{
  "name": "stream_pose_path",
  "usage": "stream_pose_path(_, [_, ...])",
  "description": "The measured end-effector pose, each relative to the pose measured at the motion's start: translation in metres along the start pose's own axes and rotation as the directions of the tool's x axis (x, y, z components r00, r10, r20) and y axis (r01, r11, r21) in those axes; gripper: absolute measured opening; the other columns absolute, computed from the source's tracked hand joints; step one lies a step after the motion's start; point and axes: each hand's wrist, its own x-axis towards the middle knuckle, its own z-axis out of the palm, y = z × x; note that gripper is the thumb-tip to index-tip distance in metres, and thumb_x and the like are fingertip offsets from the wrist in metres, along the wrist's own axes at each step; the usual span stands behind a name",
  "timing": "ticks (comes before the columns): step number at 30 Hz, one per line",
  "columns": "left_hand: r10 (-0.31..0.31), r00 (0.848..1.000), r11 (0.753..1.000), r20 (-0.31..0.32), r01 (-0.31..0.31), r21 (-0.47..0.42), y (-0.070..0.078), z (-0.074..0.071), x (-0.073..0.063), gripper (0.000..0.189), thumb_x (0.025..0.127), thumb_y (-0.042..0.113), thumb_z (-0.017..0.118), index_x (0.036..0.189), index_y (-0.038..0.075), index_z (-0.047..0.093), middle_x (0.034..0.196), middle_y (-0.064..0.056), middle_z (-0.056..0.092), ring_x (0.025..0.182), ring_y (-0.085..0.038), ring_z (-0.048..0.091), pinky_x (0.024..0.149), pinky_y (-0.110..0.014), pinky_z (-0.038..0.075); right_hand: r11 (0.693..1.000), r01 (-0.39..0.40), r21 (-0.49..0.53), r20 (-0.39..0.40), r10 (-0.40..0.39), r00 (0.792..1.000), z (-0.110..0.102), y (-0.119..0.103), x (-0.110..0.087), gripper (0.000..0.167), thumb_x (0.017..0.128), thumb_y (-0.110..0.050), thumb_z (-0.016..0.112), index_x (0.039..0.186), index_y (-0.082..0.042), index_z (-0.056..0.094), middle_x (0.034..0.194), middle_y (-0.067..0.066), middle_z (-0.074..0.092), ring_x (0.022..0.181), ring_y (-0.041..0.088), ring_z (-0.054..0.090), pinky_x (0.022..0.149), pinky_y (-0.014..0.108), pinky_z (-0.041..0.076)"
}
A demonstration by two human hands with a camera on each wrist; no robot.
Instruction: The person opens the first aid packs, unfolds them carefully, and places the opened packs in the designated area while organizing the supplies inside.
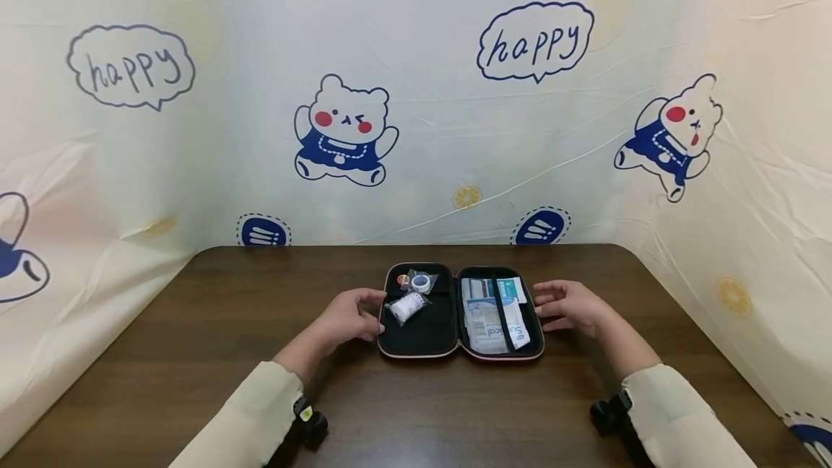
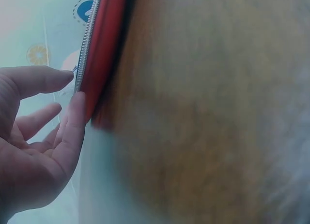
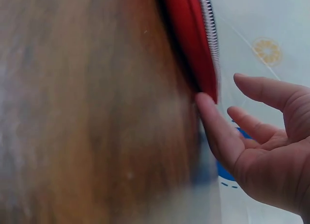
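A red zippered case (image 1: 416, 341) with a black lining lies unfolded on the table. In its left half are a wrapped white roll (image 1: 407, 307), probably a bandage, and a bagged roll of tape (image 1: 421, 282). An elastic strap (image 1: 501, 313) crosses white and blue packets (image 1: 481, 323) in the right half. My left hand (image 1: 351, 318) touches the case's left edge, fingers fairly straight; the left wrist view shows a fingertip against the red side (image 2: 104, 44). On the opposite edge, my right hand (image 1: 572, 307) has a fingertip at the red side (image 3: 189, 35), its thumb apart.
The brown wooden table (image 1: 260, 295) extends around the case. A pale printed cloth (image 1: 429, 35) hangs behind the table and along both sides. Each sleeve cuff carries a dark wrist camera, one on the left (image 1: 313, 428) and one on the right (image 1: 609, 414).
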Motion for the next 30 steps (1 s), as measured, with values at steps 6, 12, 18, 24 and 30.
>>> stream_pose_path(6, [0.028, 0.999, 0.997, -0.022, -0.026, 0.076, 0.009, -0.002, 0.002, 0.058, 0.076, -0.009, 0.076, 0.130, 0.004, 0.059, 0.121, -0.016, 0.061, 0.086, -0.021, 0.065, 0.069, -0.036, 0.059, 1.000, -0.011, 0.011, 0.027, 0.011, 1.000, 0.002, 0.001, 0.005, 0.067, 0.087, 0.007, 0.064, 0.147, 0.005, 0.032, 0.142, 0.030, 0.043, 0.103, 0.027, 0.061, 0.083, 0.046, 0.056])
stream_pose_path(12, [0.075, 0.997, 0.985, 0.006, -0.075, 0.156, 0.018, -0.005, 0.005, 0.059, 0.075, -0.005, 0.079, 0.131, 0.004, 0.059, 0.128, -0.017, 0.059, 0.089, -0.019, 0.065, 0.070, -0.034, 0.058, 1.000, -0.008, -0.024, 0.018, 0.008, 1.000, 0.009, 0.000, 0.009, 0.066, 0.084, 0.010, 0.064, 0.145, 0.004, 0.038, 0.139, 0.028, 0.047, 0.098, 0.027, 0.060, 0.077, 0.043, 0.058])
stream_pose_path(18, [0.142, 0.989, 0.943, 0.030, -0.144, 0.301, 0.027, 0.000, 0.011, 0.058, 0.073, 0.003, 0.084, 0.127, 0.006, 0.063, 0.125, -0.015, 0.060, 0.092, -0.020, 0.064, 0.071, -0.033, 0.057, 0.999, -0.025, -0.044, -0.040, 0.023, 0.999, 0.014, -0.001, 0.006, 0.063, 0.083, 0.011, 0.062, 0.143, 0.003, 0.042, 0.137, 0.027, 0.048, 0.096, 0.027, 0.059, 0.074, 0.042, 0.058])
stream_pose_path(24, [0.193, 0.981, 0.848, 0.012, -0.173, 0.502, 0.031, 0.007, 0.016, 0.055, 0.071, 0.014, 0.087, 0.122, 0.009, 0.067, 0.109, -0.008, 0.065, 0.089, -0.019, 0.059, 0.072, -0.033, 0.053, 0.998, -0.036, -0.044, -0.055, 0.033, 0.998, 0.016, -0.003, 0.004, 0.065, 0.083, 0.012, 0.062, 0.144, 0.003, 0.040, 0.137, 0.027, 0.049, 0.095, 0.025, 0.059, 0.072, 0.041, 0.058])
stream_pose_path(30, [0.232, 0.972, 0.747, 0.034, -0.200, 0.634, 0.035, 0.009, 0.024, 0.053, 0.070, 0.017, 0.088, 0.119, 0.007, 0.069, 0.097, -0.006, 0.065, 0.077, -0.016, 0.054, 0.067, -0.032, 0.049, 0.998, -0.047, -0.049, -0.049, 0.044, 0.998, 0.016, -0.002, 0.004, 0.065, 0.085, 0.011, 0.061, 0.145, 0.003, 0.039, 0.137, 0.026, 0.049, 0.095, 0.025, 0.059, 0.073, 0.041, 0.058])
